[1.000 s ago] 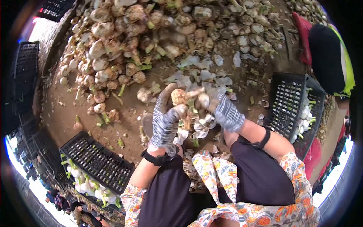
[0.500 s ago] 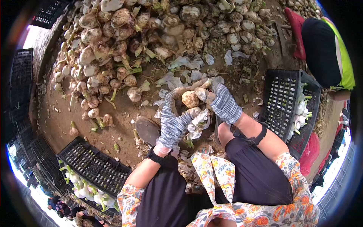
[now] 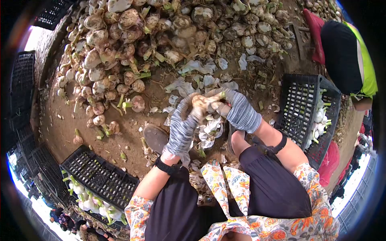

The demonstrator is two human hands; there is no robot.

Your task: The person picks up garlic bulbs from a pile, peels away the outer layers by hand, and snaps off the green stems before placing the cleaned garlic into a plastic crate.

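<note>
Between my hands is a dirty garlic bulb (image 3: pixel 200 101), its pale stem pointing right toward my right hand. My left hand (image 3: pixel 181 125), in a grey knit glove with soiled fingers, is closed around the bulb's left side. My right hand (image 3: pixel 241 111), gloved the same way, is closed at the stem side, its thumb close to the bulb. Peeled white skins (image 3: pixel 210 130) lie below my hands, between my shoes. A loose garlic bulb (image 3: pixel 138 103) rests on the soil to the left.
A large heap of unpeeled garlic (image 3: pixel 132 36) spreads ahead. Black crates with clean white garlic stand at the left (image 3: pixel 100 176) and right (image 3: pixel 299 108). A person in dark and neon-yellow clothing (image 3: pixel 343 56) is at the upper right. Red netting (image 3: pixel 330 162) lies beside the right crate.
The bulb in my hands has turned and shifted slightly up, its stem now showing on the right. The loose bulb at left has rolled, its stem now pointing left.
</note>
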